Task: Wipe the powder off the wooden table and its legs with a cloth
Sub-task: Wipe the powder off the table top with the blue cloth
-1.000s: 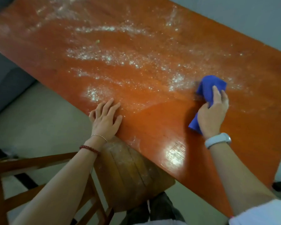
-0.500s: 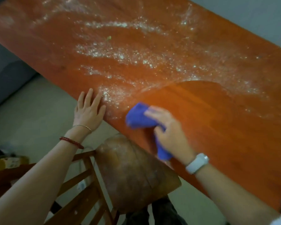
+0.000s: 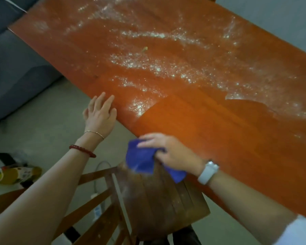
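The orange wooden table [image 3: 228, 131] fills the upper right of the view. White powder [image 3: 148, 64] covers its far and middle parts, and a swept bare patch lies near the front edge. My right hand [image 3: 175, 152] grips a blue cloth [image 3: 141, 160] at the table's near edge, and the cloth hangs past the edge over a chair. My left hand [image 3: 100, 115] has straight fingers, its fingertips touching the table's near edge to the left of the cloth. The table legs are out of view.
A brown wooden chair [image 3: 157, 200] stands directly under the cloth, its seat dusted with powder. A grey sofa [image 3: 16, 68] is at the left. A yellow package [image 3: 14, 174] lies on a white surface at lower left. A power strip [image 3: 97, 207] lies on the floor.
My right hand has swept the cloth from the middle right of the table toward me and left, down to the near edge, leaving a bare strip. My left hand slid left along the edge.
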Motion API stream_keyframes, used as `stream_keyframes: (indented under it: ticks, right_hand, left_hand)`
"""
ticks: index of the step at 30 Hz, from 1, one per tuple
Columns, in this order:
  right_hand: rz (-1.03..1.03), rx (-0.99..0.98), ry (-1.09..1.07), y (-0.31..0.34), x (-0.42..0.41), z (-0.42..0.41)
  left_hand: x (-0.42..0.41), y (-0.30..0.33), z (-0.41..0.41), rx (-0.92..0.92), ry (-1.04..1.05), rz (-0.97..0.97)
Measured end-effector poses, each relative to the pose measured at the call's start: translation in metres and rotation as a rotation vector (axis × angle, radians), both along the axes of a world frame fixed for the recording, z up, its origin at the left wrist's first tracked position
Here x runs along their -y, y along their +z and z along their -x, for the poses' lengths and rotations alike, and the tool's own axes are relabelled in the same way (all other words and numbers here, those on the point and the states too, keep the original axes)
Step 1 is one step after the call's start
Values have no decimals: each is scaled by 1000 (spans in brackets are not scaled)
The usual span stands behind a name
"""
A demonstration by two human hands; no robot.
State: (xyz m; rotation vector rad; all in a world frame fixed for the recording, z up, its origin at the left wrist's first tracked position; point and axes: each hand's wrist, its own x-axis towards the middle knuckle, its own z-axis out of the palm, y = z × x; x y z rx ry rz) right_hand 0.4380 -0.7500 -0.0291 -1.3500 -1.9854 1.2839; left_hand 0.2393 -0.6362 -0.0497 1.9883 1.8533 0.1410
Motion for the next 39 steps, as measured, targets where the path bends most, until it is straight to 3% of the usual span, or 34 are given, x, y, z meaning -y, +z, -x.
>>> stream_keyframes:
  ticks: [3,6,7,9,10,12,14,15,17,19,21,23,25,26,28,30,31,33,36,37,39]
  right_hand:
    - [-182,84,-639,-3,-35,-55]
    - [-48,252,-1182,-12,-76,-78]
    - [14,324,-1184,-16,-84,-67]
    - [-40,442,-840,-29,-87,-27]
    - [-88,401,-575,-32,-81,0]
    - [9,205,-50,-23,-62,37]
    - [231,-9,177,-2,-57,33]
    - [252,-75,130,7,-61,21]
    - [128,-87,-249,14,-77,-6]
    - [-41,23,-742,7,-100,-32]
    - [-74,174,-1036,-5,-122,-33]
    - [-76,362,-945,-21,-137,-13]
    - [-182,437,-555,-29,-135,24]
    - [-179,365,-302,-26,-127,44]
    - [27,193,175,-9,-106,67]
    - [249,43,373,5,-93,57]
    - [252,-18,300,8,-92,45]
    - [115,-62,-92,9,-101,18]
    - [-131,117,-712,-4,-128,-6]
    - [-151,201,-803,-11,-135,-3]
    - [-170,334,-697,-26,-136,17]
  left_hand:
    - [-3,-7,6,-58,-23,69]
    - [-5,-9,8,0,2,61]
    - [-7,-8,10,2,-2,56]
    - [-15,-7,16,26,-1,30]
    - [-19,-6,19,99,32,13]
    - [-27,1,19,420,187,34]
    - [-31,8,18,685,308,110]
    - [-33,10,17,695,307,124]
    - [-34,7,17,570,229,107]
    - [-31,1,17,449,184,72]
    - [-28,-4,20,466,211,18]
    - [-28,-8,25,471,252,-25]
    - [-32,-12,31,460,329,-59]
    - [-37,-13,35,484,389,-63]
    - [-46,-11,41,551,470,-55]
    - [-54,-7,47,521,440,-35]
    - [-56,-7,48,469,397,-16]
    - [-57,-7,48,335,292,41]
    - [-50,-10,43,193,202,127]
    - [-48,-10,44,159,183,142]
    - [-45,-10,46,92,144,157]
